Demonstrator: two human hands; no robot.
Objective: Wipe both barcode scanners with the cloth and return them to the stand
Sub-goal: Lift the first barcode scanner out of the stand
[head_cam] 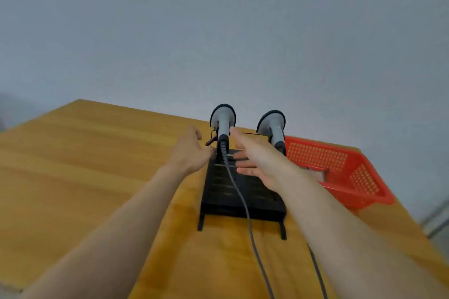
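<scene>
Both your hands are spread open and hold nothing. Your left hand (192,153) and right hand (255,160) flank the handle of the left scanner (223,120). Your right index tip is at the handle; the blur hides whether it touches.

Both scanners sit in the black stand (243,199), heads up. The right scanner (273,126) is just beside the red basket (340,170). Markings on the scanners are too blurred to read.

The grey cable (243,204) runs from the left scanner over the stand's slotted plate toward you. A second dark cable (315,267) lies by your right forearm.

The far table edge is right behind the scanner heads, and the basket sits close to the right edge. There is open wood table (85,165) left of the stand. The grey wall (218,31) behind is plain.
</scene>
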